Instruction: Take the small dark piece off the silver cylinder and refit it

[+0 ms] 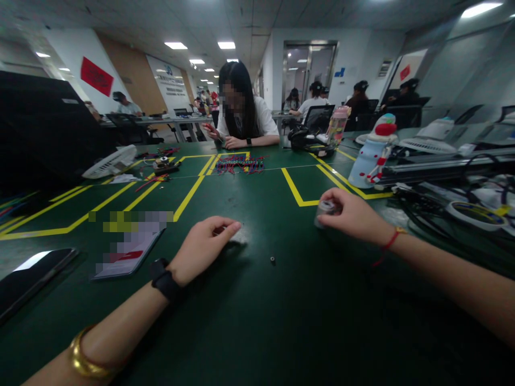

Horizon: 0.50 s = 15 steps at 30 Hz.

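My left hand [209, 244] hovers low over the green table [245, 321], thumb and fingertips pinched together. Whatever is between them is too small or hidden to name. Over at the right, my right hand [352, 214] has its fingers curled round a small grey metal cylinder [324, 213], held upright with its round top showing. The cylinder's far side and base are partly covered by my fingers. A tiny metal nut-like piece [272, 259] lies on the table between my hands, touched by neither.
A phone [36, 276] and a pixelated card [134, 246] lie left. At right stand a blue bottle [364, 161] and tangled black cables [450, 209]. Bundled coloured wires [239, 164] lie ahead, near a person [245, 115] seated opposite. Yellow tape [298, 193] marks the tabletop.
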Tool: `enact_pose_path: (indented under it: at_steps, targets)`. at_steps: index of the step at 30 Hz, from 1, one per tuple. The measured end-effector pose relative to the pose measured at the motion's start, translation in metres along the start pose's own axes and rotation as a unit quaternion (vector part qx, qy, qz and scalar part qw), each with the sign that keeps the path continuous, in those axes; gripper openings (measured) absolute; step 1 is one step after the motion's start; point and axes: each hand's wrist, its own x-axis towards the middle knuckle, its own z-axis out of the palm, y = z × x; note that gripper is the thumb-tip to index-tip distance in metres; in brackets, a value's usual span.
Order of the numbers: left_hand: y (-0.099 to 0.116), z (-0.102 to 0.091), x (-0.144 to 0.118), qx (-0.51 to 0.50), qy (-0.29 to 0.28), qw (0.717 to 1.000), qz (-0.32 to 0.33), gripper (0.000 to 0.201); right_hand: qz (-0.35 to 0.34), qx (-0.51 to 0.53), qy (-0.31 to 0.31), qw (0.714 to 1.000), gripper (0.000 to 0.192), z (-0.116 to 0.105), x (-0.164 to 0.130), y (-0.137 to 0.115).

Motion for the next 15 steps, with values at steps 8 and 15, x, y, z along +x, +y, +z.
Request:
enact_pose_path:
  at_steps: [8,15]
  targets:
    - [-0.051,-0.005,0.022,-0.091,0.087,0.987,-0.100,0.048,0.237,-0.249,-0.007,0.939,0.041,-0.077,0.034,0.100]
    - [-0.044,-0.003,0.018,-0.066,0.091,0.989,-0.095,0.045,0.254,-0.259,-0.035,0.931,0.038,-0.079,0.033,0.111]
